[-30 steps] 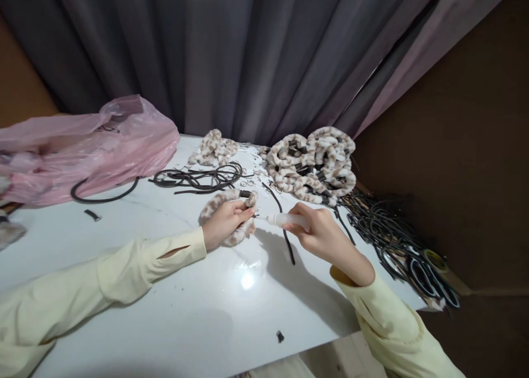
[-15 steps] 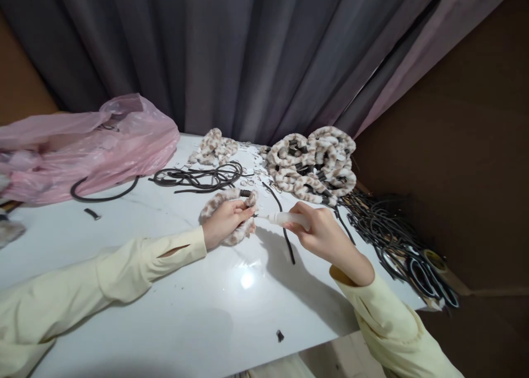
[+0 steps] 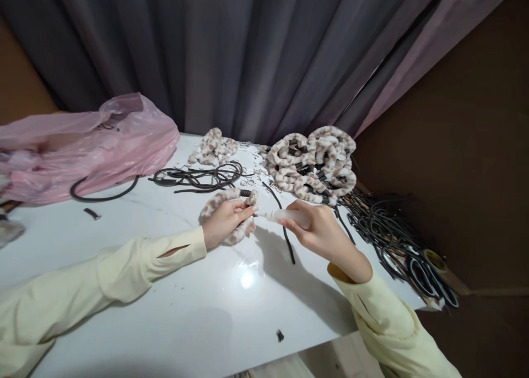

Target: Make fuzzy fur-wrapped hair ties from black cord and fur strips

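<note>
My left hand (image 3: 227, 222) is closed on a fluffy white-and-tan ring (image 3: 210, 204) with a black ribbed section at its top, pressing it near the table surface. In my right hand (image 3: 316, 226) is a white glue bottle (image 3: 295, 218) with a narrow nozzle, held nearly level. Its tip points left and meets the ring's dark end beside my left thumb; whether they touch I cannot tell. A dark cord (image 3: 287, 237) lies just below the bottle.
A pink plastic bag (image 3: 136, 141) sits at the left. Behind my hands lie loose black cords (image 3: 198, 177) and a small fluffy bundle (image 3: 214, 146). Fluffy rings (image 3: 314, 163) are piled at the back right, beside tangled black cords (image 3: 384, 229). A small black scrap (image 3: 280, 335) lies near the front edge.
My right hand and its sleeve have shifted very slightly, with the bottle still aimed at the ring. The left hand and the ring look unmoved.
</note>
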`<state>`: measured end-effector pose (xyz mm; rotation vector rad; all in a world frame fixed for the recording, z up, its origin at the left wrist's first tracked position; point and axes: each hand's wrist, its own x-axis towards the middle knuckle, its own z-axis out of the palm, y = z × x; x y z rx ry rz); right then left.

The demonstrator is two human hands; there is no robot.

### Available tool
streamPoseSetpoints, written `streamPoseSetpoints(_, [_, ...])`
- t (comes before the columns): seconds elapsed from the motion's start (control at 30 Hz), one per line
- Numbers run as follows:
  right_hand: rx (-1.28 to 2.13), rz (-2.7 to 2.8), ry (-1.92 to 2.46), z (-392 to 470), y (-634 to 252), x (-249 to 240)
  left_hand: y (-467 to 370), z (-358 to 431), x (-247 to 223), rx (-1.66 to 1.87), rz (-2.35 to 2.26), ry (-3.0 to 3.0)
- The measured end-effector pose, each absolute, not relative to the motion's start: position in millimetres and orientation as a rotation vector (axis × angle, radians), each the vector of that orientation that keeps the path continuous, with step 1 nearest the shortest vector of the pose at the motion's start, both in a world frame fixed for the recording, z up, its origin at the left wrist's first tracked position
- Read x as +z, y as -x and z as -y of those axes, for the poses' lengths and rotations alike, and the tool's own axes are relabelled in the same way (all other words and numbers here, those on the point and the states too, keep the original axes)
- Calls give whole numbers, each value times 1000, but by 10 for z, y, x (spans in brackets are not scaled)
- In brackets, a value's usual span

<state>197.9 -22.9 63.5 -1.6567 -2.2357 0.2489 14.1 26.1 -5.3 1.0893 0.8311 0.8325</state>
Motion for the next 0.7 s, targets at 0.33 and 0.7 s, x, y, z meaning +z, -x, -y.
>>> streamPoseSetpoints(0.33, [299, 2174, 1632, 228, -1963, 651, -136, -266, -71, 825, -831, -1110])
streamPoseSetpoints(0.7, [347, 2145, 1637, 211, -1965, 653, -134, -278, -121, 827, -888, -1176])
